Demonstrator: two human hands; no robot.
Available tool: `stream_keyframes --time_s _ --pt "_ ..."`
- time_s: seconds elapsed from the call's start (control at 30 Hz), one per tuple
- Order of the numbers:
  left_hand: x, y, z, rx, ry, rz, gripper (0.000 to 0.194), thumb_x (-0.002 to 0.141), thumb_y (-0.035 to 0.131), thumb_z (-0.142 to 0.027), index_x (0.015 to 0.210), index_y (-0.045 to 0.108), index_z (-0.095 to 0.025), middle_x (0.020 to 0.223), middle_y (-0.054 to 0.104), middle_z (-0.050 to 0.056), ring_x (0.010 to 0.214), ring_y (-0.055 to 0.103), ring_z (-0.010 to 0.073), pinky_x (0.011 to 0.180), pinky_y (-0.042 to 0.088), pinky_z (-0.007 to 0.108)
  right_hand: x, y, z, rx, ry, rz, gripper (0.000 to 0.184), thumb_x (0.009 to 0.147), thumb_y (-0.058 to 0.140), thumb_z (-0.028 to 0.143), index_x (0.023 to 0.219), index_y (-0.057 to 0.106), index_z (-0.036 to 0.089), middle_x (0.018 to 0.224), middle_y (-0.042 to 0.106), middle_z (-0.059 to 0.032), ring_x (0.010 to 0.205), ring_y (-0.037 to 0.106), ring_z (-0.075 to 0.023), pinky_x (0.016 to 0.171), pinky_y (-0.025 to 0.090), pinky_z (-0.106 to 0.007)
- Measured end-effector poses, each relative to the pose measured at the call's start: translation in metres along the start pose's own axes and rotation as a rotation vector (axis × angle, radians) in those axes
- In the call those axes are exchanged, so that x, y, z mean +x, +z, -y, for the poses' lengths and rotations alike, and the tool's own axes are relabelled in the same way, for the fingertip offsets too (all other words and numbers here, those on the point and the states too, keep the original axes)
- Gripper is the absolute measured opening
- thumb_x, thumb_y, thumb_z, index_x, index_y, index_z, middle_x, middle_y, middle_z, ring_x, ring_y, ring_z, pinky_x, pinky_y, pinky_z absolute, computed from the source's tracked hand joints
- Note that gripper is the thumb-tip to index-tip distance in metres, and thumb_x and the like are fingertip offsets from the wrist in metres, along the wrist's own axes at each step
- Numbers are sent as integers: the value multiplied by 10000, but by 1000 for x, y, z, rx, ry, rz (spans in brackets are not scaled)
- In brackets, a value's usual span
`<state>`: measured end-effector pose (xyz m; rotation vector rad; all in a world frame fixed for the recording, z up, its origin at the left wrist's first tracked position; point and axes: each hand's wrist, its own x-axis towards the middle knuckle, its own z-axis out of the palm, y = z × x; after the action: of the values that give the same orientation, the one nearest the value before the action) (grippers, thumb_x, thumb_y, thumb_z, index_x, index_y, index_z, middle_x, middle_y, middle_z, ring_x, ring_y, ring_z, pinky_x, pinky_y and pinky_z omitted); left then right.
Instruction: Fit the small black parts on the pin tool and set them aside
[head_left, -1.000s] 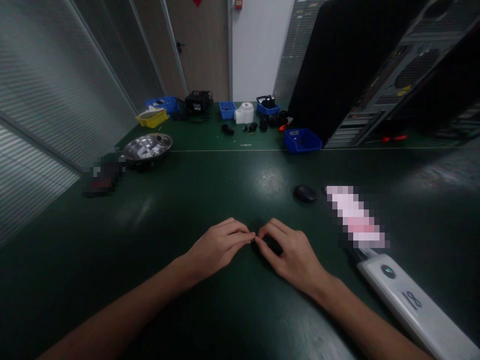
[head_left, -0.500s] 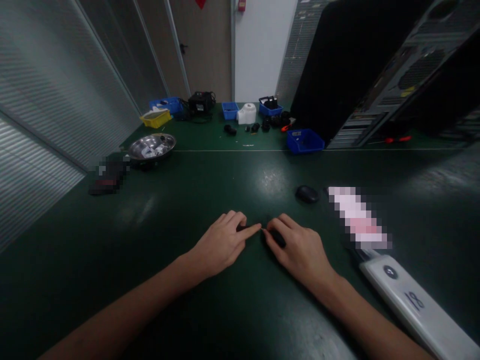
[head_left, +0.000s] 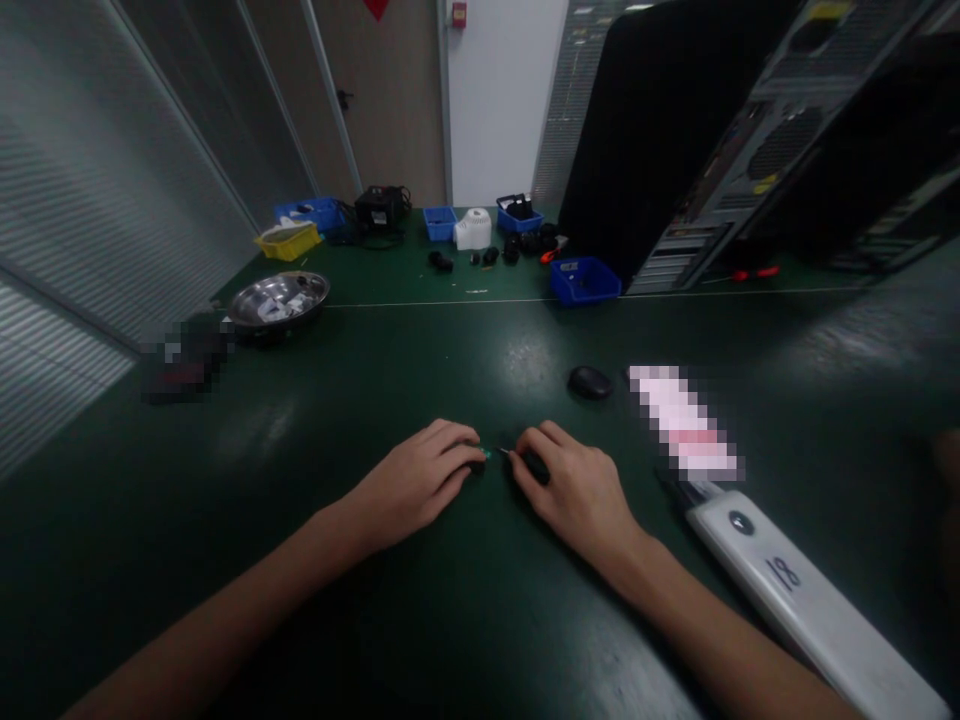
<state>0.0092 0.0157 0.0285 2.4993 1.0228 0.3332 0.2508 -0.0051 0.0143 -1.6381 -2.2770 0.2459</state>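
My left hand (head_left: 431, 470) rests low over the green table, its fingers closed on a small dark piece with a green tip (head_left: 487, 454). Most of that piece is hidden under the fingers. To the right, my right hand (head_left: 574, 475) grips a black-handled tool (head_left: 536, 466) whose thin metal tip points left toward the green end. A narrow gap separates the tip from the piece. Beyond my right hand a black computer mouse (head_left: 590, 383) lies on the table (head_left: 375, 370).
A long white device marked 18 (head_left: 810, 590) and a blurred-out item (head_left: 682, 420) lie at the right. A metal bowl (head_left: 277, 300) with white scraps stands left. Along the back are a blue bin (head_left: 585, 281), a yellow bin (head_left: 288, 241) and a computer tower (head_left: 720, 170).
My left forefinger has drawn back from the gap, baring the green tip. The metal tip at my right hand shows more plainly. The whole view has shifted slightly.
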Motion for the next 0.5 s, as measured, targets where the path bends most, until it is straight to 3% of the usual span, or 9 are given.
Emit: stream_keyframes --time_s 0.1,0.27,0.37,0.5 --pt "6 13 -5 1 -8 -11 338 1028 400 -270 1316 577 -272 1450 549 24 1372 464 189 1193 424 458 0 0 0 4 11 2 167 1016 519 369 963 629 256 962 645 9 688 604 -145 590 329 -288" --pt "-6 13 10 15 -20 1 375 1039 366 -291 1366 549 -287 1349 627 5 1269 537 160 1127 483 405 0 -2 -1 36 23 14 180 1016 516 376 960 633 252 966 647 6 693 603 -142 598 341 -284" --pt "-38 -6 46 13 -183 -90 373 1030 403 -359 1369 555 -327 1348 624 3 1236 571 160 1082 510 367 0 -3 -1 72 22 32 188 1017 510 380 970 633 246 979 648 -2 709 608 -142 600 346 -277" --pt "-123 -52 121 149 -562 -310 484 980 433 -578 1353 559 -296 1357 618 -3 1184 606 203 1069 502 413 0 -2 -2 95 20 33 183 1013 511 374 968 632 245 981 653 -1 697 597 -138 607 351 -272"
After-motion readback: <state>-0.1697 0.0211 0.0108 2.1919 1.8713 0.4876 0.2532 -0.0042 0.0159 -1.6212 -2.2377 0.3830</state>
